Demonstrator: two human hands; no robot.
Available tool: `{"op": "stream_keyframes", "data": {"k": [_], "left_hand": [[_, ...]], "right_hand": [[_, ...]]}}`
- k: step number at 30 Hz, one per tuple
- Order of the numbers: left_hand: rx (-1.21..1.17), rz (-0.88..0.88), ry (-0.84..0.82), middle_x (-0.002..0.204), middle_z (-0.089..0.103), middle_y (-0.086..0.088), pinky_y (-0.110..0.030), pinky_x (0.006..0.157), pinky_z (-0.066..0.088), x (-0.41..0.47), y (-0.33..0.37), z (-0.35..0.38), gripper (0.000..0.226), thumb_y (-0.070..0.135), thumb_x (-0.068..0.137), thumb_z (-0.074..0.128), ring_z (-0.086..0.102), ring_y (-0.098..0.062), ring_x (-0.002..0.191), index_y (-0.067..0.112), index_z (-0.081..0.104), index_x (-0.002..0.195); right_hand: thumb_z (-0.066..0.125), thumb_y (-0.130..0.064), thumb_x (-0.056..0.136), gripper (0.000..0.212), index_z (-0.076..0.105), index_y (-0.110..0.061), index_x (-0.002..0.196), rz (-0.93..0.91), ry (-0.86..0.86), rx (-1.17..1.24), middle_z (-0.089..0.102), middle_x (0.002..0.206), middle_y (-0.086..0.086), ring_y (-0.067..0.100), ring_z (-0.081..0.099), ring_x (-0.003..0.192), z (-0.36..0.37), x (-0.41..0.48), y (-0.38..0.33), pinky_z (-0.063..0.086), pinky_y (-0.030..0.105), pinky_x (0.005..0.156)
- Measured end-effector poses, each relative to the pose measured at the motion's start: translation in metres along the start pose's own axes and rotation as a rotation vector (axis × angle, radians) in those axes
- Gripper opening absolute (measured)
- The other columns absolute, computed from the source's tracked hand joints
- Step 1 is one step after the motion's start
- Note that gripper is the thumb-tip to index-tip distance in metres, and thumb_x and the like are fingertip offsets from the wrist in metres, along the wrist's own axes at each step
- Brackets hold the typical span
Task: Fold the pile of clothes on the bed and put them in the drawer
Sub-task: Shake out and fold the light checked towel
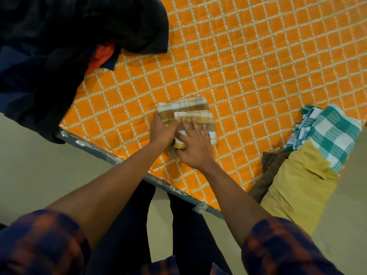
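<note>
A small striped cloth [190, 111], white, brown and yellow, lies folded into a compact block near the front edge of the bed [258, 66]. My left hand [162, 130] grips its left side, fingers tucked under the fold. My right hand [193, 144] lies on top of it with fingers spread flat, pressing down. A heap of unfolded dark clothes [59, 46], with a red piece [101, 56] showing, covers the bed's left corner. At the right edge sit folded items: a green-and-white checked cloth [333, 133], a mustard garment [297, 187] and a brown one [268, 171].
The bed has an orange cover with a white lattice pattern and a grey frame edge [111, 157]. Beige floor [39, 165] lies in front of it. My legs in dark trousers [139, 225] stand against the bed's front edge. No drawer is in view.
</note>
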State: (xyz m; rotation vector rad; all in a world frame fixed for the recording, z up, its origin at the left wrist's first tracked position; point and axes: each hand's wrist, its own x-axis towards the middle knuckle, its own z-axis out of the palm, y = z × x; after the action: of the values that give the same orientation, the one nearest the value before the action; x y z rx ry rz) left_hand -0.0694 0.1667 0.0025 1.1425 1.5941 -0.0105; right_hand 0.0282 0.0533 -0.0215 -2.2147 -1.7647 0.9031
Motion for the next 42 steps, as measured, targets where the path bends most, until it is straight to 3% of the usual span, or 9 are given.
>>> {"op": "stream_keyframes", "data": {"k": [5,8,10,13,20,24,33,38,42], "left_hand": [[-0.054,-0.146,0.012,0.166,0.010,-0.010,-0.047,0.109,0.038,-0.002,0.010,0.015,0.097,0.047,0.093,0.064,0.026,-0.036,0.147,0.020,-0.001,0.160],[-0.031,-0.048,-0.037,0.166,0.016,-0.008,-0.039,0.106,0.039,-0.008,0.009,0.024,0.109,0.042,0.089,0.073,0.029,-0.032,0.147,0.017,-0.008,0.159],[-0.065,-0.012,-0.105,0.167,0.014,-0.002,-0.038,0.110,0.036,-0.006,0.004,0.031,0.114,0.038,0.087,0.077,0.026,-0.028,0.149,0.020,-0.010,0.159],[-0.078,0.006,-0.240,0.168,0.007,0.002,-0.043,0.117,0.031,-0.005,0.003,0.045,0.116,0.036,0.086,0.077,0.017,-0.025,0.152,0.024,-0.013,0.158],[-0.046,0.099,-0.459,0.146,0.048,0.001,-0.045,0.100,0.050,-0.014,0.026,0.099,0.094,0.021,0.084,0.081,0.050,-0.024,0.131,0.026,0.019,0.155],[-0.070,0.163,-0.496,0.119,0.060,0.008,-0.031,0.079,0.055,-0.026,0.052,0.132,0.070,0.011,0.086,0.078,0.062,-0.019,0.113,0.028,0.037,0.141],[-0.121,0.390,-0.597,0.124,0.063,0.001,-0.040,0.088,0.059,-0.067,0.171,0.225,0.061,0.011,0.086,0.078,0.066,-0.015,0.109,0.025,0.043,0.135],[0.014,0.574,-0.747,0.136,0.054,-0.001,-0.035,0.093,0.054,-0.109,0.211,0.332,0.074,0.025,0.088,0.078,0.058,-0.016,0.120,0.019,0.031,0.145],[0.271,0.587,-0.843,0.157,0.029,0.000,-0.037,0.113,0.036,-0.118,0.186,0.395,0.089,0.025,0.096,0.066,0.034,-0.017,0.139,0.014,0.003,0.158]], "right_hand": [[0.055,-0.064,0.092,0.049,0.068,-0.036,0.131,-0.078,-0.104,0.168,0.039,0.161,-0.005,0.022,0.022,0.154,-0.028,-0.008,0.015,0.008,0.051,0.124],[0.070,-0.037,0.090,0.031,0.077,-0.021,0.116,0.129,0.239,0.515,0.069,0.129,0.000,0.017,0.060,0.124,-0.043,-0.002,0.023,0.047,0.051,0.106],[0.073,-0.034,0.089,0.040,0.068,-0.024,0.128,0.420,0.441,0.544,0.064,0.135,0.000,0.021,0.058,0.124,-0.049,0.005,0.036,0.049,0.050,0.102],[0.074,-0.043,0.091,0.065,0.046,-0.029,0.148,0.835,0.342,0.881,0.043,0.155,0.000,0.025,0.046,0.139,-0.049,0.001,0.061,0.045,0.049,0.107],[0.082,-0.046,0.083,0.091,0.033,-0.024,0.156,0.963,0.358,1.109,0.040,0.158,0.004,0.030,0.045,0.140,-0.052,-0.049,0.121,0.045,0.052,0.110],[0.084,-0.045,0.070,0.082,0.053,-0.021,0.142,0.953,0.543,1.199,0.065,0.131,0.000,0.022,0.063,0.118,-0.065,-0.072,0.142,0.055,0.044,0.098],[0.078,-0.056,0.067,0.090,0.049,-0.023,0.145,0.872,0.824,1.007,0.059,0.140,0.000,0.020,0.057,0.126,-0.194,-0.098,0.230,0.051,0.045,0.104],[0.076,-0.052,0.075,0.052,0.066,-0.025,0.118,0.935,1.075,0.880,0.073,0.109,-0.008,0.011,0.069,0.101,-0.240,-0.168,0.312,0.057,0.041,0.093],[0.065,-0.068,0.082,0.061,0.060,-0.028,0.128,1.141,0.920,0.743,0.068,0.123,-0.004,0.021,0.063,0.114,-0.208,-0.200,0.359,0.051,0.036,0.095]]}}
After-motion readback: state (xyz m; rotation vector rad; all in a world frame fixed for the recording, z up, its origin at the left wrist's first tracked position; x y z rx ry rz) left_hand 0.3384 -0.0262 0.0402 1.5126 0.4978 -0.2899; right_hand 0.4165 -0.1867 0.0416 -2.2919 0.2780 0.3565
